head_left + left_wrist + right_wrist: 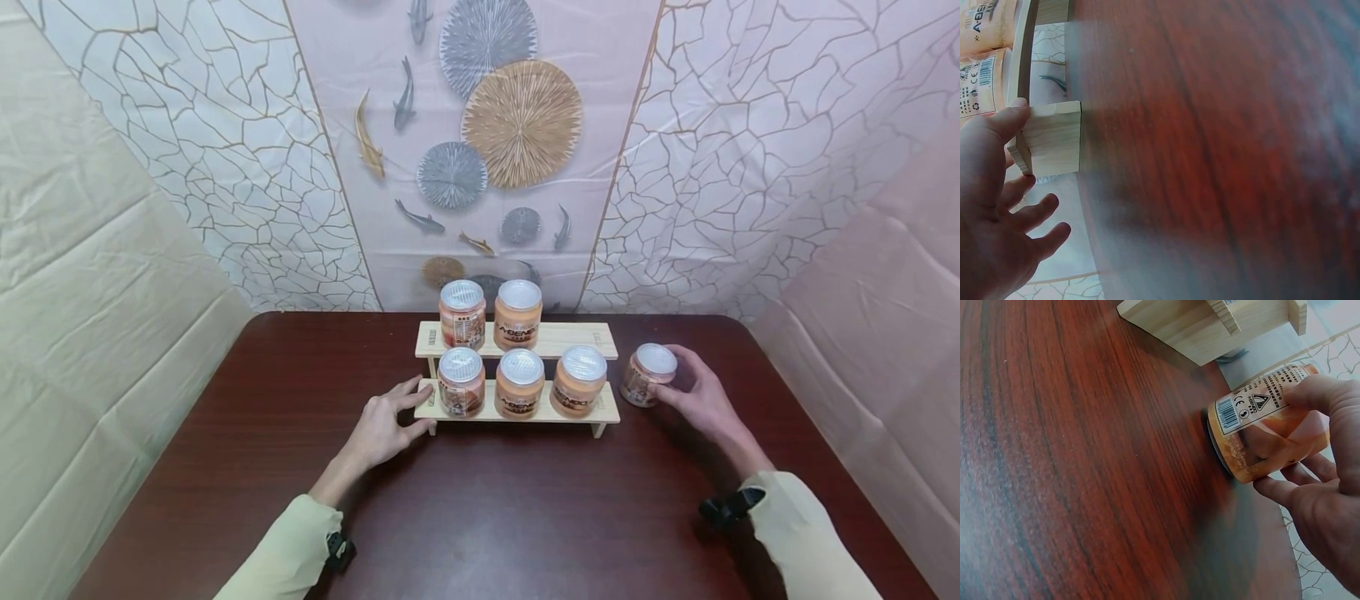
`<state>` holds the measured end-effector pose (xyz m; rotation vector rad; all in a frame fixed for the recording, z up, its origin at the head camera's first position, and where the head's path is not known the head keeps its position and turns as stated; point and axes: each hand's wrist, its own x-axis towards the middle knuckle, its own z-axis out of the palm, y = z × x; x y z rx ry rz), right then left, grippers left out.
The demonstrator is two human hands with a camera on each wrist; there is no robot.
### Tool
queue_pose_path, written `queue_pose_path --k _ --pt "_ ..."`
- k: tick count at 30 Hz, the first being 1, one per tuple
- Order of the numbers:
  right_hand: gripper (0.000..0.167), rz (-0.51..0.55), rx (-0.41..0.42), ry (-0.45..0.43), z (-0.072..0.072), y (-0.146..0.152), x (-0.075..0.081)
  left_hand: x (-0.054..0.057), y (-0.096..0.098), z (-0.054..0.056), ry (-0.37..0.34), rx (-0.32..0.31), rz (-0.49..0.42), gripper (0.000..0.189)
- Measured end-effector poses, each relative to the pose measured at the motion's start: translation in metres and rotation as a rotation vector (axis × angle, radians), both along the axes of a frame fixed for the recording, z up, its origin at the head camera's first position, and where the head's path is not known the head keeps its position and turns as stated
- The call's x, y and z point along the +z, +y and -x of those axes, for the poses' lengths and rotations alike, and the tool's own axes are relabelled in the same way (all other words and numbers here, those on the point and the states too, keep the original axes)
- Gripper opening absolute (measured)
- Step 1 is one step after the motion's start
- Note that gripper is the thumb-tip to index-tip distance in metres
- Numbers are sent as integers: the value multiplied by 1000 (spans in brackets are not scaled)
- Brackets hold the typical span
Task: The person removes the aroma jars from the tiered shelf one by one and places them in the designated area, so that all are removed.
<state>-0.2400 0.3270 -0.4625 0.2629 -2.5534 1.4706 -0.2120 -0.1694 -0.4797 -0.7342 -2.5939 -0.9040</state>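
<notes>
Patterned fabric (pixel 487 158) hangs behind a dark table (pixel 525 508).

A dark-brown table (pixel 525 500) bears a two-tier wooden rack (pixel 573 339) lined with five orange jars (pixel 519 390); a sixth jar (pixel 640 377) sits just right of the rack.

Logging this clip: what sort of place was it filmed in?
Probably a staged tabletop filming corner, not an everyday room: a patterned backdrop rises behind the dark table, creased plain cloth screens both sides, and jars stand on a small wooden rack.
</notes>
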Motion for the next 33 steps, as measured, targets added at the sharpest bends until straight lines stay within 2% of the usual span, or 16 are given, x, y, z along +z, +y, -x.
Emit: queue_pose_path --k 12,16,22,25,30,33 --pt "74 -14 13 -21 -2 1 4 -1 1 0 -2 9 -2 55" --pt "78 -23 19 14 0 0 12 0 1 0 0 12 -6 55" --pt "82 -98 -26 126 8 -9 37 0 1 -1 0 12 -5 55" --pt "80 -111 -17 164 12 -19 54 0 0 -2 0 12 -14 55" --pt "78 -62 100 178 16 -47 82 0 0 -2 -3 15 -26 55" --pt "75 -19 172 143 17 -65 96 -1 1 -1 -7 16 -20 55"
